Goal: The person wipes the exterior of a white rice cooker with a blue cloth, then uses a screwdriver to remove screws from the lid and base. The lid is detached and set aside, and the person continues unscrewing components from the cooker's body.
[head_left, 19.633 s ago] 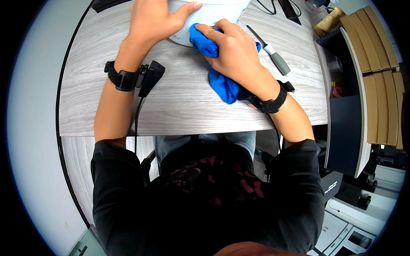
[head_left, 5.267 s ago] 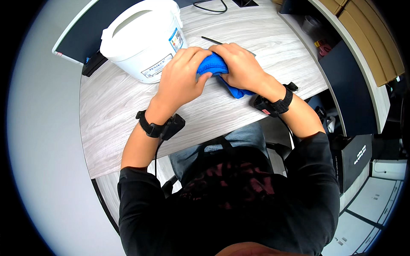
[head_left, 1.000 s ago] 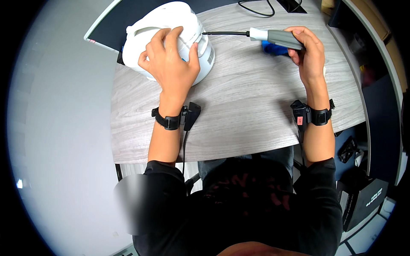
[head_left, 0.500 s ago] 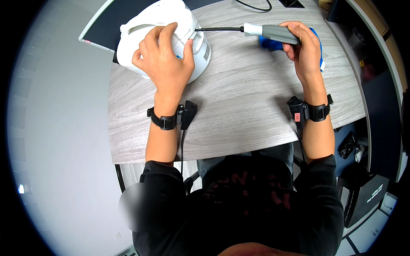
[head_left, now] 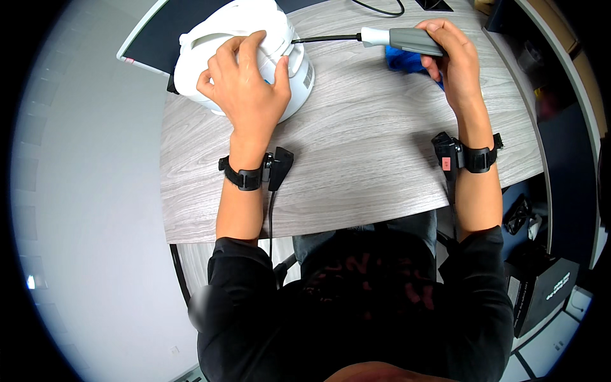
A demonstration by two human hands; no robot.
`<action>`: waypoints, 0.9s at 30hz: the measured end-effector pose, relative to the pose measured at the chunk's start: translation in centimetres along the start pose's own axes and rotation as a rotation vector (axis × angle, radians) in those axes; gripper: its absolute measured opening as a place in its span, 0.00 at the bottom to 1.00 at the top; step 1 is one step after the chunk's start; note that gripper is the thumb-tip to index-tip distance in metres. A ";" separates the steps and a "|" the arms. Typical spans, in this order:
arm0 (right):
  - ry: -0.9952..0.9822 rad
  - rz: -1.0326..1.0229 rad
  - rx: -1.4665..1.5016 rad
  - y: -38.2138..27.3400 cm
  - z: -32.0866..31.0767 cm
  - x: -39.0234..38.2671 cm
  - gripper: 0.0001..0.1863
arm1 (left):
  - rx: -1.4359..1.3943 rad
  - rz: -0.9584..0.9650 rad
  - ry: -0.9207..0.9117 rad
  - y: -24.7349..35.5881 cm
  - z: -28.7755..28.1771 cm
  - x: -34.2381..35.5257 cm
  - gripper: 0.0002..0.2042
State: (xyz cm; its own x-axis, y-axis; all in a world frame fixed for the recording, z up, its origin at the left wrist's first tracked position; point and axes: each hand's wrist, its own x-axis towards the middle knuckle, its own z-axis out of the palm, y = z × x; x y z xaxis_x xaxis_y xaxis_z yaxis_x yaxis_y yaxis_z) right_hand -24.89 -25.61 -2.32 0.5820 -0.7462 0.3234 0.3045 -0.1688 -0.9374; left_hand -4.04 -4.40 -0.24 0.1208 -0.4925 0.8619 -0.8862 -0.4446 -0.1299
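A rounded white rice cooker (head_left: 304, 94) with a carry handle stands at the far left of the desk. My left hand (head_left: 247, 86) grips its top, the fingers bent and apart over the lid and the thumb near the front. In my right hand (head_left: 459, 60) is a screwdriver (head_left: 415, 41) with a grey and white handle, held almost level. Its dark shaft points left, and the tip meets the cooker's side just beyond my left thumb and forefinger. How the tip sits there is too small to tell.
A blue cloth-like thing (head_left: 405, 59) lies beneath the screwdriver handle. Behind the cooker rises a dark panel with a pale frame (head_left: 150, 39). A black cable (head_left: 389, 14) curls at the desk's far edge. Shelving borders the right, with a black box (head_left: 546, 294) below.
My right hand has moved slightly away from me and turned a little, lifting the screwdriver handle farther up the view. My left hand and the rice cooker stay almost in place.
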 end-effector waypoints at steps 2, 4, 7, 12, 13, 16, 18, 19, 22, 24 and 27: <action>-0.044 -0.065 -0.071 0.3 -0.3 0.4 0.15 | -0.001 0.000 0.000 0.0 0.0 0.0 0.24; -0.062 -0.108 -0.084 0.4 -0.4 0.6 0.15 | -0.003 -0.001 0.000 0.0 0.0 0.1 0.24; -0.059 -0.107 -0.018 0.6 -0.2 0.8 0.17 | -0.004 -0.003 0.005 0.0 0.1 0.1 0.24; -0.080 0.018 -0.226 0.5 -1.3 0.4 0.24 | 0.008 0.012 0.026 -0.1 0.2 0.1 0.24; -0.068 0.018 -0.261 0.7 -1.3 0.3 0.23 | 0.010 0.014 0.032 -0.1 0.2 0.0 0.24; -0.035 -0.002 -0.279 0.8 -1.1 0.3 0.21 | 0.021 0.019 0.029 -0.1 0.3 0.0 0.23; -0.021 -0.030 -0.181 0.7 -0.7 0.2 0.20 | 0.015 0.018 0.031 -0.1 0.2 0.0 0.23; -0.014 -0.034 -0.166 0.7 -0.6 0.1 0.20 | 0.013 0.017 0.032 -0.1 0.2 0.0 0.23; 0.003 -0.068 -0.157 0.8 -0.6 -0.3 0.21 | 0.009 0.006 0.020 -0.1 0.2 0.0 0.24; 0.014 -0.114 -0.192 0.9 -0.6 -0.5 0.22 | 0.011 0.005 0.017 0.0 0.1 0.0 0.24; -0.025 -0.240 -0.156 2.6 -2.1 0.4 0.25 | 0.011 0.006 0.015 -0.1 0.2 0.0 0.24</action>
State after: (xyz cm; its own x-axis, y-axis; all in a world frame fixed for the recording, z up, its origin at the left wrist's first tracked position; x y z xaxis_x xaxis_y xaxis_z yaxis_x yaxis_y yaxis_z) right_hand -25.44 -27.70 -4.89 0.5262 -0.6571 0.5398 0.3176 -0.4370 -0.8415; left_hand -3.92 -4.50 -0.31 0.1089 -0.4841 0.8682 -0.8820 -0.4500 -0.1403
